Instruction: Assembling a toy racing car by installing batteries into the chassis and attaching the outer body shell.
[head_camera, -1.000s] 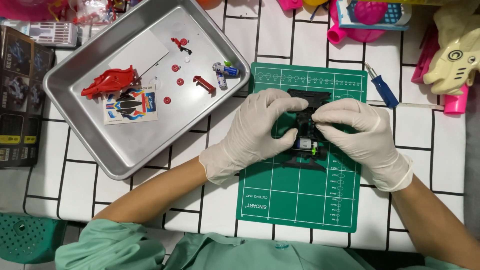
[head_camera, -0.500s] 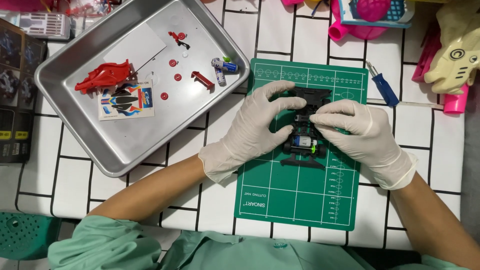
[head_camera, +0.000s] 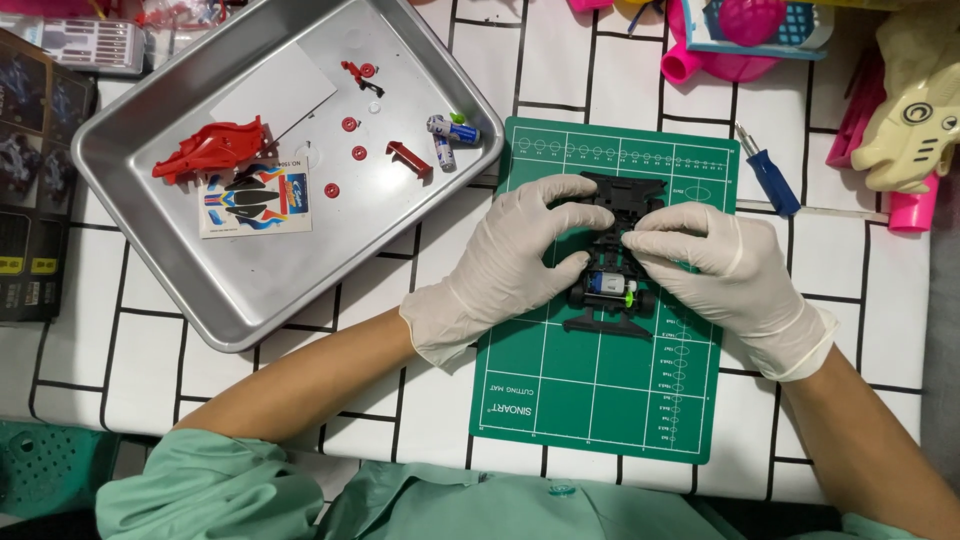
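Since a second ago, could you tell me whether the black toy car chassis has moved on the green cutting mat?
No. The black chassis sits at the same spot on the green cutting mat, near its upper middle, with both gloved hands on it as before.

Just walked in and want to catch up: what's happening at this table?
A person in white gloves has both hands on a small black toy car chassis lying on a green cutting mat. The left hand grips its left side, and the right hand presses on it from the right. To the left, a metal tray holds a red car body, a sticker sheet, small red parts and two batteries. A blue screwdriver lies beside the mat.
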